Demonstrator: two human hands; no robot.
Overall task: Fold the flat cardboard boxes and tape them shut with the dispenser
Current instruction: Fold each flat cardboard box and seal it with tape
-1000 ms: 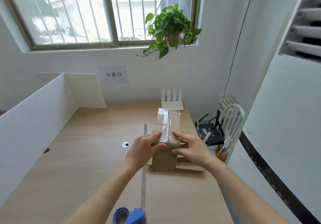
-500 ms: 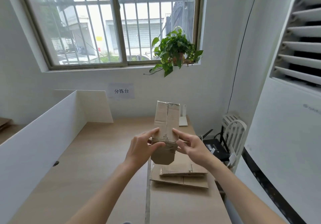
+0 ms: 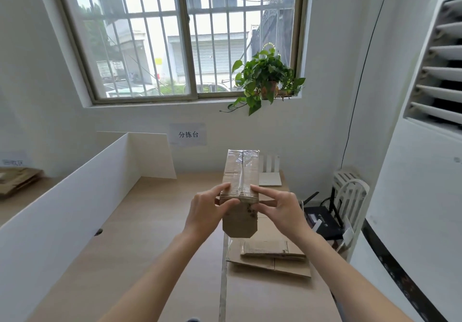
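Note:
A small brown cardboard box (image 3: pixel 240 171) is held up in the air above the wooden table (image 3: pixel 140 221), with clear shiny tape running along its top seam and over the far end. My left hand (image 3: pixel 208 210) pinches its near left corner between thumb and fingers. My right hand (image 3: pixel 278 209) pinches the near right corner. One open flap hangs down below my fingers. Flat folded cardboard boxes (image 3: pixel 272 254) lie stacked on the table just under my right wrist. The tape dispenser shows only as a dark sliver at the bottom edge (image 3: pixel 193 319).
A white partition board (image 3: pixel 75 196) runs along the table's left side. A white rack (image 3: pixel 270 171) stands at the back by the wall. A white chair (image 3: pixel 350 196) with a black device stands to the right, beside a tall air conditioner (image 3: pixel 425 171). A plant (image 3: pixel 266 76) sits on the windowsill.
Both hands have lifted the box off the table and tilted it so the taped top faces me. The view has tipped upward, and the blue dispenser has slid almost out of sight.

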